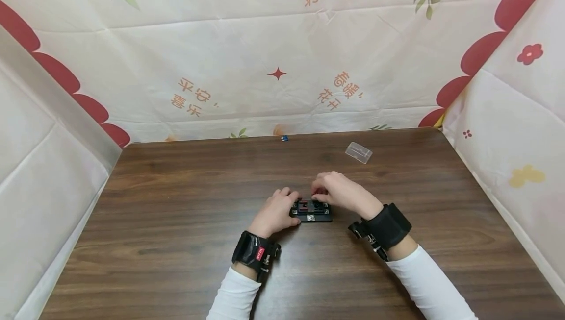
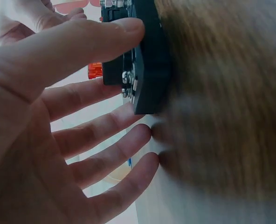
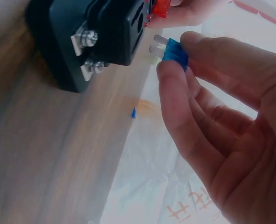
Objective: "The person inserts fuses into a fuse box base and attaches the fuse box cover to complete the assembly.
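Observation:
A black fuse block (image 1: 321, 217) with metal screw terminals lies on the table between the hands. My left hand (image 1: 274, 213) holds its left end, thumb on the near side and fingertips on the far side. A red blade fuse (image 3: 161, 7) stands in the block. Between thumb and index finger, my right hand (image 1: 343, 193) pinches a blue blade fuse (image 3: 176, 53). Its two prongs point at the block's top face, apart from it in the right wrist view. From the head view the blue fuse is hidden by the fingers.
Near the table's (image 1: 185, 222) back edge lies another small blue piece (image 1: 284, 138), like a fuse. A clear plastic cover (image 1: 359, 153) rests at the back right. Printed cloth (image 1: 247, 65) hangs behind the table and at both sides.

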Tool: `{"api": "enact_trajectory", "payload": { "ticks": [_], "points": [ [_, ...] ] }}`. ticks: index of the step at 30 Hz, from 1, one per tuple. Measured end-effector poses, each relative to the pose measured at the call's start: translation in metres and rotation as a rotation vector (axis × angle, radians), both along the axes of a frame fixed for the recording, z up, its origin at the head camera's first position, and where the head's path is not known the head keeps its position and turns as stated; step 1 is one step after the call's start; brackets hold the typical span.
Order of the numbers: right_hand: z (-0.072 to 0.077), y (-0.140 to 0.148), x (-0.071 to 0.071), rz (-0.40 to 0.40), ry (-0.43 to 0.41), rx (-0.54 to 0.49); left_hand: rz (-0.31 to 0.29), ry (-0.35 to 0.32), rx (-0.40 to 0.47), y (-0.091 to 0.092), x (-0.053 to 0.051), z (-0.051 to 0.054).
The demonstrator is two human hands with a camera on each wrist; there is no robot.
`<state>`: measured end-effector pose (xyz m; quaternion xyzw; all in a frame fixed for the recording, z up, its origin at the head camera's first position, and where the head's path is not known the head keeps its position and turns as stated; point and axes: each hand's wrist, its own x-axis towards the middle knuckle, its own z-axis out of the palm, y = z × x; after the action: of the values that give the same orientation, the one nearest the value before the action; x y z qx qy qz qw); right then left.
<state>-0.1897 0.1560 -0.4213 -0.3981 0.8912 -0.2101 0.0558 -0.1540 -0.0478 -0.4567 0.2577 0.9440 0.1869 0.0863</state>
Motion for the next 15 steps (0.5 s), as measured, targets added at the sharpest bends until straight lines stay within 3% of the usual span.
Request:
{"api": "enact_trajectory", "payload": {
  "ticks": [15],
  "points": [
    [-0.0098, 0.0030, 0.0059, -0.023, 0.009, -0.045, -0.001, 0.005, 0.006, 0.0021, 0.0010, -0.0013]
  ]
}}
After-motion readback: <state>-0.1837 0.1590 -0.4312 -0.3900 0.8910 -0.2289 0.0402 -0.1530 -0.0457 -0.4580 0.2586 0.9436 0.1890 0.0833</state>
